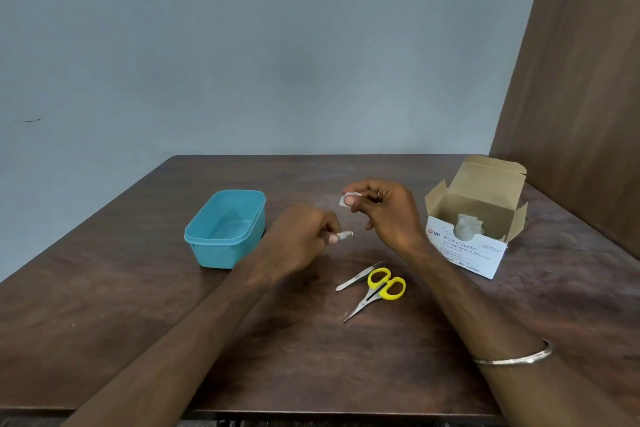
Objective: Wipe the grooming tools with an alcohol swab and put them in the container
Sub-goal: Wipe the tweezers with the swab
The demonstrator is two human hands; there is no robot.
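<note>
My left hand pinches a small silvery tool, mostly hidden by the fingers; I cannot tell which tool it is. My right hand, raised a little above it, pinches a small white alcohol swab between thumb and fingers. The two hands are apart. On the table lie steel tweezers and yellow-handled scissors, side by side, below the hands. An open teal plastic container with nothing in it stands to the left of my left hand.
An open white cardboard box of alcohol swabs stands at the right, flaps up. The dark wooden table meets a grey wall at the back and a brown panel at the right. A metal bangle circles my right wrist.
</note>
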